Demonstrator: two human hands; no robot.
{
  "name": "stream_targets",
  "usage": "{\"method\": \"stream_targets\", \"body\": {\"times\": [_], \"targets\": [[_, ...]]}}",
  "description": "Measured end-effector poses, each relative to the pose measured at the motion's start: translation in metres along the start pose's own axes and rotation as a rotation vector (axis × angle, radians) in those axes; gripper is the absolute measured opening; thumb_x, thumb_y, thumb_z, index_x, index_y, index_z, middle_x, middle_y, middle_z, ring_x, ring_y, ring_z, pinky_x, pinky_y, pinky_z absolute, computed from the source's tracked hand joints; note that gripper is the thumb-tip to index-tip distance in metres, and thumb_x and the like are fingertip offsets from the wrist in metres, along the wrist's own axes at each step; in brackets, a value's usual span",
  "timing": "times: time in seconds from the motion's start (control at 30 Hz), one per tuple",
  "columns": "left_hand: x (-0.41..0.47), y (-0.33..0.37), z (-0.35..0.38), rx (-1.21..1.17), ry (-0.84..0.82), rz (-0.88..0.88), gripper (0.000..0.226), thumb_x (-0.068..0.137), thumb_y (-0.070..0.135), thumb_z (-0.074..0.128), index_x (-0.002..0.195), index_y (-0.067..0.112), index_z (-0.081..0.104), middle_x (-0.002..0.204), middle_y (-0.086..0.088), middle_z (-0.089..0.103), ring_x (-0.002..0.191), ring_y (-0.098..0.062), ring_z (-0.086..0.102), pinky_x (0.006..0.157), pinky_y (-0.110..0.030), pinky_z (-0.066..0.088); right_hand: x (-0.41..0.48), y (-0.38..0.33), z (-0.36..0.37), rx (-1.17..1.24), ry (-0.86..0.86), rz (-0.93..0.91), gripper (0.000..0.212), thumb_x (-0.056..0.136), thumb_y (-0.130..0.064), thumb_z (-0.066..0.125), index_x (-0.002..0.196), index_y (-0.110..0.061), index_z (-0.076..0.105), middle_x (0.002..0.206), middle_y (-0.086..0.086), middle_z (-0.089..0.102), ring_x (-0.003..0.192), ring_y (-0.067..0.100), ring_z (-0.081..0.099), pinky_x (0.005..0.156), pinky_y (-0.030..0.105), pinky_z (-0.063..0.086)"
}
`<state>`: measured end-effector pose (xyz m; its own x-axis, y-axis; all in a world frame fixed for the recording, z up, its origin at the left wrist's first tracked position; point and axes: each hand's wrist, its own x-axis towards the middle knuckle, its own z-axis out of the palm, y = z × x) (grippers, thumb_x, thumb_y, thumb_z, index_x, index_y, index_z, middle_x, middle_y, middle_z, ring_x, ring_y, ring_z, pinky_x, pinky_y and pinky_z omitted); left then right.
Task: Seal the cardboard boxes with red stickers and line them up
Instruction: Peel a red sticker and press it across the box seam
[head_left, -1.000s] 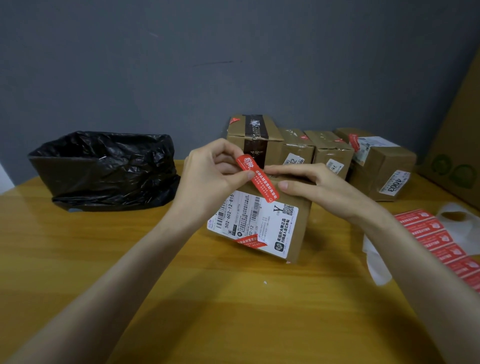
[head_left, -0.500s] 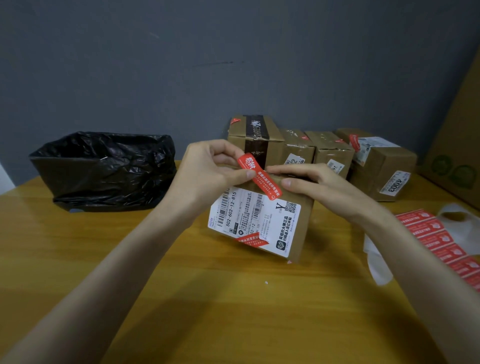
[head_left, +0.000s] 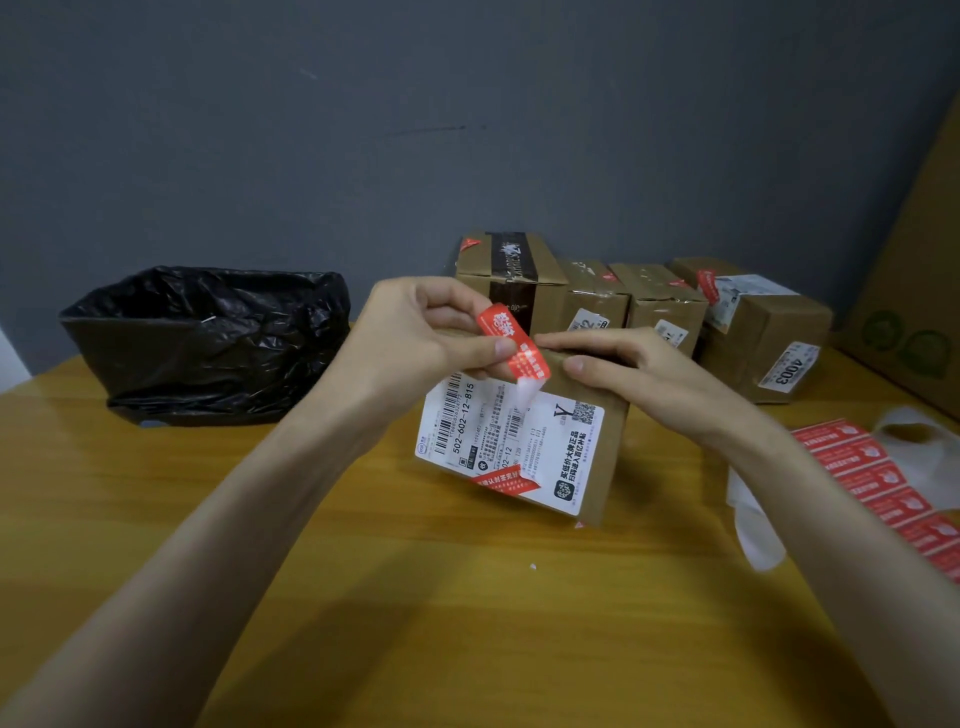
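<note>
Grey wall fills the upper half of the frame, and below it a wooden counter carries everything. At centre stands the box being sealed, tilted, its white shipping label facing the camera.

Half a second ago the red sticker lay flat and straight over the box's top edge. Now its lower end has curled up, showing a white underside over the label, and its upper end sticks up above the left thumb. It seems not yet stuck down; by this reading, the seal on this box is still unfinished and pressing must follow.

The left hand pinches the sticker between thumb and fingers. The right hand rests on the box's top edge, fingers flat, its index tip touching the sticker; what it grips, if anything, cannot be told.

On the label, "502-602-12-815" reads beside a barcode, with a large "Y", QR codes and Chinese print. An older red sticker crosses its lower edge.

Four boxes stand in a row at the back, centre-right; the rightmost bears "4003". Spare stickers lie at right. A black bag sits at left.
</note>
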<state>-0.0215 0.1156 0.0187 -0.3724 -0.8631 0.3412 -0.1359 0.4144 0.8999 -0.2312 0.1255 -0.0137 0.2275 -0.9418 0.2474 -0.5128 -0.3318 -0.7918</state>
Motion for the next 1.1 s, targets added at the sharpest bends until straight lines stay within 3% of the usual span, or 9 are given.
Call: {"method": "stream_targets", "body": {"times": [0.13, 0.37, 0.47, 0.53, 0.6, 0.7, 0.8, 0.9, 1.1], "targets": [[0.004, 0.002, -0.014, -0.070, 0.048, -0.026, 0.012, 0.071, 0.003, 0.072, 0.079, 0.006, 0.064, 0.072, -0.007, 0.073, 0.067, -0.016, 0.071, 0.065, -0.022, 0.058, -0.002, -0.001, -0.002, -0.015, -0.003, 0.003, 0.028, 0.091, -0.026, 0.052, 0.118, -0.034, 0.056, 0.106, -0.015, 0.062, 0.089, -0.007, 0.061, 0.065, 0.010, 0.048], [0.006, -0.001, -0.023, -0.341, 0.112, -0.162, 0.017, 0.079, 0.005, 0.065, 0.096, 0.003, 0.063, 0.081, -0.008, 0.074, 0.075, -0.012, 0.072, 0.067, -0.018, 0.057, -0.005, -0.013, -0.007, -0.167, -0.235, -0.021, 0.034, 0.086, -0.029, 0.063, 0.117, -0.039, 0.051, 0.128, -0.023, 0.045, 0.105, -0.012, 0.049, 0.077, 0.008, 0.046], [0.005, 0.002, -0.020, -0.370, 0.095, -0.153, 0.013, 0.085, 0.000, 0.059, 0.097, 0.003, 0.062, 0.085, -0.009, 0.074, 0.080, -0.015, 0.072, 0.070, -0.020, 0.057, -0.006, -0.025, -0.005, -0.262, -0.290, -0.003, 0.038, 0.078, -0.045, 0.058, 0.115, -0.041, 0.049, 0.122, -0.031, 0.042, 0.105, -0.020, 0.043, 0.078, 0.002, 0.041], [0.004, 0.003, -0.018, -0.365, 0.082, -0.130, 0.013, 0.088, -0.004, 0.054, 0.096, 0.002, 0.062, 0.086, -0.010, 0.074, 0.084, -0.018, 0.072, 0.072, -0.021, 0.057, -0.007, -0.033, -0.003, -0.318, -0.216, 0.002, 0.044, 0.071, -0.060, 0.049, 0.110, -0.040, 0.055, 0.119, -0.026, 0.051, 0.106, -0.015, 0.047, 0.084, 0.006, 0.040], [0.003, 0.003, -0.015, -0.356, 0.066, -0.107, 0.015, 0.089, -0.007, 0.051, 0.097, 0.000, 0.062, 0.088, -0.012, 0.074, 0.087, -0.020, 0.071, 0.074, -0.022, 0.057, -0.007, -0.042, -0.001, -0.275, -0.001, -0.011, 0.054, 0.070, -0.065, 0.038, 0.101, -0.030, 0.064, 0.109, -0.014, 0.063, 0.101, -0.004, 0.055, 0.087, 0.021, 0.043], [0.001, 0.005, -0.009, -0.363, 0.017, -0.095, 0.018, 0.090, -0.008, 0.048, 0.100, -0.001, 0.062, 0.092, -0.014, 0.073, 0.089, -0.020, 0.071, 0.077, -0.023, 0.057, -0.006, -0.054, 0.009, -0.114, 0.312, -0.027, 0.051, 0.075, -0.064, 0.038, 0.084, -0.024, 0.068, 0.087, -0.012, 0.069, 0.086, -0.001, 0.060, 0.077, 0.022, 0.044], [-0.002, 0.008, -0.003, -0.406, -0.027, -0.102, 0.019, 0.090, -0.008, 0.048, 0.101, 0.000, 0.062, 0.091, -0.013, 0.073, 0.087, -0.018, 0.071, 0.078, -0.024, 0.057, -0.003, -0.056, 0.020, -0.046, 0.395, -0.021, 0.026, 0.082, -0.041, 0.064, 0.078, -0.016, 0.068, 0.076, -0.003, 0.070, 0.073, 0.010, 0.063, 0.072, 0.030, 0.050], [-0.002, 0.009, -0.002, -0.436, -0.042, -0.104, 0.020, 0.091, -0.008, 0.047, 0.104, -0.002, 0.061, 0.095, -0.015, 0.072, 0.091, -0.021, 0.071, 0.082, -0.027, 0.056, -0.003, -0.057, 0.020, 0.035, 0.392, 0.006, 0.005, 0.082, -0.013, 0.068, 0.085, -0.008, 0.068, 0.077, 0.006, 0.068, 0.073, 0.014, 0.063, 0.074, 0.031, 0.053], [0.001, 0.009, -0.011, -0.549, -0.033, -0.169, 0.025, 0.090, -0.007, 0.045, 0.112, -0.005, 0.058, 0.102, -0.015, 0.071, 0.095, -0.024, 0.070, 0.081, -0.029, 0.057, -0.009, -0.060, 0.008, 0.269, 0.331, 0.040, 0.017, 0.083, 0.004, 0.062, 0.093, -0.008, 0.069, 0.077, 0.008, 0.073, 0.066, 0.011, 0.069, 0.067, 0.019, 0.057]]}}
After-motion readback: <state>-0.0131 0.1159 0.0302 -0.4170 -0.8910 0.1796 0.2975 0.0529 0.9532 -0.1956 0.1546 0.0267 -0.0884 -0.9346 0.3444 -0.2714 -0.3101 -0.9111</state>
